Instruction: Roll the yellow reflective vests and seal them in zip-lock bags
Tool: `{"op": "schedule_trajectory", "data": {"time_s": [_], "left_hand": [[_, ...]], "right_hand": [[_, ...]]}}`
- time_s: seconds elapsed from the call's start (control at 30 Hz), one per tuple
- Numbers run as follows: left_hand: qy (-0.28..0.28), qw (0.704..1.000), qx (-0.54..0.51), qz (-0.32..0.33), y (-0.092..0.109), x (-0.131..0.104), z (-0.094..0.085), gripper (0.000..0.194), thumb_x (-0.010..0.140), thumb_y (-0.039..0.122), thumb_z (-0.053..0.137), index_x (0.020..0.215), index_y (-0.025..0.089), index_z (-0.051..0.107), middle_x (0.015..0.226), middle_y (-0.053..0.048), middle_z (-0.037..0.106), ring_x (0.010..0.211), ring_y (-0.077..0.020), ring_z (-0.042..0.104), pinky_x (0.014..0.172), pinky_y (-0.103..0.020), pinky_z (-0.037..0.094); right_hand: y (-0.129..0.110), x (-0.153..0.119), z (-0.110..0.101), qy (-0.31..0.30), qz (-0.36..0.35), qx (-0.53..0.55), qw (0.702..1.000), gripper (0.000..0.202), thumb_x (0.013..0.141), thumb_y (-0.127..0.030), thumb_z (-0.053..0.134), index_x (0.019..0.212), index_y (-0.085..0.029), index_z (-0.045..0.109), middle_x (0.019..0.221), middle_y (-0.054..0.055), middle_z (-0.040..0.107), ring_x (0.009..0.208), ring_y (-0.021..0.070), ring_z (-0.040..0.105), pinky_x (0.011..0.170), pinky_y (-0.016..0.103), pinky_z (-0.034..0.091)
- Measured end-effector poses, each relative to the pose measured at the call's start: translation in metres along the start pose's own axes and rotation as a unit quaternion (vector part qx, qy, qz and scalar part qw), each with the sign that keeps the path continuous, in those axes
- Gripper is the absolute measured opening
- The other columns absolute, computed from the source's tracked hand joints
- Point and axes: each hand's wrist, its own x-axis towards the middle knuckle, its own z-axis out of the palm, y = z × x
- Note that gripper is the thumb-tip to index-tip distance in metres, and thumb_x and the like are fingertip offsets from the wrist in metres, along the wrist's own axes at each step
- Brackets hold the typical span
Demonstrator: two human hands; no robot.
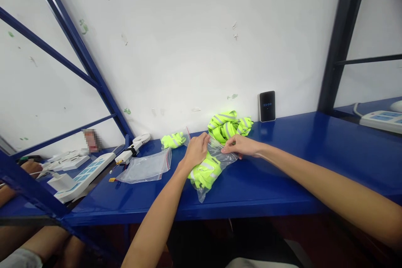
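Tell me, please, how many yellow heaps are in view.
3: a bagged heap by the left hand, a big heap beyond it, a small heap further left. Others may be hidden.

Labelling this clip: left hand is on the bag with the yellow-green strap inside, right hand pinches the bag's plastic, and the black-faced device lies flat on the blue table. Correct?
One error: the black-faced device stands upright against the wall, as the head view shows. The rest holds.
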Motion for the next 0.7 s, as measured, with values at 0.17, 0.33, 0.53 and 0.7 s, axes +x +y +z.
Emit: {"op": "schedule_trajectory", "data": {"time_s": [0.17,0.33,0.53,0.7], "left_hand": [[-0.007,1.000,0.018,0.018,0.003,0.000,0.000,0.030,0.099,0.032,0.031,0.074,0.022,0.042,0.060,0.002,0.049,0.055,-0.0149,0.048,0.058,-0.028,0.027],[-0.006,0.999,0.030,0.014,0.005,0.000,0.000,0.029,0.099,0.033,0.032,0.075,0.021,0.045,0.059,0.002,0.050,0.053,-0.0149,0.048,0.057,-0.028,0.026],[-0.013,0.999,0.036,0.000,0.002,0.000,0.001,0.030,0.100,0.034,0.030,0.077,0.021,0.046,0.060,0.001,0.050,0.055,-0.0158,0.049,0.057,-0.028,0.025],[-0.018,1.000,0.010,-0.002,0.003,0.000,0.001,0.030,0.100,0.034,0.030,0.079,0.021,0.047,0.061,0.002,0.050,0.056,-0.0151,0.048,0.058,-0.027,0.026]], "right_hand": [[0.007,0.002,0.007,0.016,-0.066,0.029,0.997,0.036,0.067,-0.048,0.076,0.082,-0.016,0.070,0.075,0.002,0.062,0.063,0.0128,0.051,0.056,0.025,0.040],[0.013,0.008,0.013,0.065,-0.080,0.005,0.995,0.036,0.076,-0.051,0.065,0.077,-0.015,0.069,0.065,0.002,0.060,0.057,0.0123,0.048,0.054,0.025,0.036],[0.009,0.004,0.007,0.048,-0.113,-0.041,0.992,0.039,0.078,-0.052,0.063,0.073,-0.015,0.072,0.062,0.001,0.060,0.055,0.0122,0.046,0.054,0.027,0.034],[0.006,0.002,0.006,0.049,-0.121,-0.060,0.990,0.038,0.080,-0.049,0.061,0.074,-0.013,0.072,0.062,0.002,0.061,0.056,0.0123,0.046,0.054,0.026,0.034]]}}
